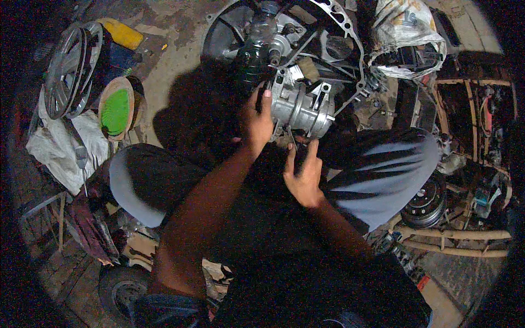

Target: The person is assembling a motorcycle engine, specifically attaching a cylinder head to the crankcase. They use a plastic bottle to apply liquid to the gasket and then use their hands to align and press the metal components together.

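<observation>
A silvery, ribbed cylindrical metal unit with mounting lugs, like a car air-conditioning compressor (302, 109), is in front of me, above my lap. My left hand (258, 126) is closed around its left end, thumb up along the side. Below its near side is my right hand (305, 177), fingers bent upward with the tips close to the casing. A thin metal piece (292, 135) rises from those fingertips; whether it is a tool or part of the unit I cannot tell. Shadow hides the unit's underside.
Behind the unit lies a large round metal bell housing (358, 52). A white sack (407, 27) with parts stands at far right, a wooden frame (473, 82) and wheel rim (424, 205) nearer. Wheel covers (65, 71), a green-lined container (115, 112) and grey cloth (68, 145) lie left.
</observation>
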Action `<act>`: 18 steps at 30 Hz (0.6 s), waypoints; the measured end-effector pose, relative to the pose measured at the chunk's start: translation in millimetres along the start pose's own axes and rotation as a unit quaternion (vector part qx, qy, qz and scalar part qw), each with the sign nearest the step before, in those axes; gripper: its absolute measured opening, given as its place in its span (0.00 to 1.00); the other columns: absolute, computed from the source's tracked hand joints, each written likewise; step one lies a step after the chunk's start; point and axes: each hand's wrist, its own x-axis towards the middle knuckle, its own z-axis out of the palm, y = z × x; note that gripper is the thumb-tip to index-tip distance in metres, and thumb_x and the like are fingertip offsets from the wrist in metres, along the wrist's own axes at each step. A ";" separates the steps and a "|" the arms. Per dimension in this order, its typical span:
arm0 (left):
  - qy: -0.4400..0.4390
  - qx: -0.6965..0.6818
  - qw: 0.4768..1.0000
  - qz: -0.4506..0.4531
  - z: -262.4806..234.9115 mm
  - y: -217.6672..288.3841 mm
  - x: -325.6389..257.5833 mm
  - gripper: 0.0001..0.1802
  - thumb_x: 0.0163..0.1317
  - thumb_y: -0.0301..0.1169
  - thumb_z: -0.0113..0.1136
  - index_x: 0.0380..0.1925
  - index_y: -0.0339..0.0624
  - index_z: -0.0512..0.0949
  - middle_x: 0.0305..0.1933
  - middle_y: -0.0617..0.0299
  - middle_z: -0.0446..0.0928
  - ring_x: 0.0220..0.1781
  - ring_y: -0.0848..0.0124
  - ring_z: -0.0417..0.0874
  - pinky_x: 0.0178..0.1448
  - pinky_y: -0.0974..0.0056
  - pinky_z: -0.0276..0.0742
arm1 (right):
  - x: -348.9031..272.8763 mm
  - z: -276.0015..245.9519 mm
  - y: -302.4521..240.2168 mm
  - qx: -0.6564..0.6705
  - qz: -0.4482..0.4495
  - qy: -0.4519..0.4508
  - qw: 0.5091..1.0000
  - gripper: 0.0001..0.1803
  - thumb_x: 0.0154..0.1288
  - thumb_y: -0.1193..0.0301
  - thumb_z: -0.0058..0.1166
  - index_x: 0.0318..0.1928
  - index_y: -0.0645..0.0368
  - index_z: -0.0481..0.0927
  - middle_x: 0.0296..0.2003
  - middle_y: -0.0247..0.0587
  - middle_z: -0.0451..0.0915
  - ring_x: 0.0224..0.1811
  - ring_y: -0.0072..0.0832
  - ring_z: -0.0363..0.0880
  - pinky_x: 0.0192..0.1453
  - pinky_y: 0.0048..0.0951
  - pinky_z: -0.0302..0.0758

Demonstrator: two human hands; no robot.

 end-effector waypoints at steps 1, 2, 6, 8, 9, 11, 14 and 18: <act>0.004 0.001 1.000 0.020 -0.3 -3.2 0.9 0.24 0.78 0.45 0.50 0.60 0.37 0.78 0.57 0.43 0.82 0.60 0.47 0.82 0.67 0.52 0.73 | -2.8 0.6 0.9 0.001 0.015 -0.012 1.000 0.10 0.71 0.77 0.55 0.48 0.65 0.70 0.30 0.61 0.83 0.32 0.59 0.84 0.31 0.46 0.79; 0.008 0.003 0.999 0.041 -0.4 -6.4 2.4 0.24 0.78 0.45 0.50 0.61 0.37 0.78 0.57 0.43 0.82 0.60 0.47 0.82 0.67 0.52 0.73 | -4.3 1.2 1.4 0.003 0.030 -0.023 0.999 0.08 0.70 0.80 0.55 0.47 0.66 0.71 0.33 0.62 0.83 0.37 0.61 0.84 0.33 0.42 0.79; 0.008 -0.005 0.999 0.041 1.4 -6.8 1.6 0.24 0.77 0.44 0.50 0.61 0.37 0.78 0.58 0.43 0.82 0.60 0.47 0.82 0.66 0.52 0.73 | -0.2 1.2 5.6 0.004 -0.047 -0.018 0.999 0.07 0.70 0.80 0.55 0.44 0.65 0.71 0.31 0.63 0.82 0.36 0.62 0.84 0.31 0.44 0.78; -0.003 -0.017 0.999 0.028 1.6 -11.4 3.2 0.24 0.77 0.44 0.50 0.61 0.37 0.78 0.58 0.43 0.82 0.60 0.47 0.82 0.66 0.51 0.73 | 4.7 3.4 3.7 -0.009 -0.031 -0.035 0.999 0.07 0.69 0.80 0.55 0.44 0.65 0.71 0.30 0.64 0.82 0.36 0.62 0.83 0.31 0.46 0.77; -0.009 -0.023 0.999 0.022 1.5 -13.7 3.7 0.24 0.77 0.44 0.50 0.61 0.37 0.78 0.58 0.43 0.82 0.61 0.47 0.82 0.66 0.51 0.74 | 7.0 6.4 2.7 -0.016 -0.032 -0.031 0.999 0.07 0.69 0.80 0.55 0.44 0.65 0.71 0.30 0.64 0.81 0.36 0.62 0.83 0.31 0.46 0.77; -0.010 -0.011 0.999 0.028 1.1 -9.7 3.3 0.24 0.78 0.44 0.50 0.61 0.38 0.78 0.58 0.43 0.82 0.61 0.47 0.82 0.66 0.51 0.73 | 11.3 10.1 0.0 -0.032 -0.034 -0.021 0.999 0.07 0.68 0.81 0.55 0.43 0.65 0.72 0.30 0.65 0.81 0.36 0.62 0.83 0.31 0.47 0.77; -0.007 -0.009 0.999 0.033 -0.2 -6.4 2.4 0.24 0.78 0.45 0.49 0.61 0.38 0.78 0.59 0.43 0.81 0.61 0.47 0.82 0.66 0.51 0.73 | 7.9 6.9 -3.8 -0.017 -0.049 -0.052 0.997 0.06 0.68 0.81 0.56 0.43 0.65 0.73 0.31 0.66 0.81 0.37 0.63 0.82 0.32 0.48 0.77; 0.002 0.037 0.997 0.062 -3.4 -1.0 1.6 0.25 0.78 0.46 0.48 0.61 0.39 0.78 0.59 0.43 0.81 0.62 0.47 0.81 0.67 0.51 0.72 | 18.3 5.4 -5.8 -0.009 -0.036 -0.036 0.999 0.07 0.68 0.81 0.56 0.44 0.65 0.74 0.31 0.65 0.81 0.37 0.63 0.82 0.33 0.48 0.77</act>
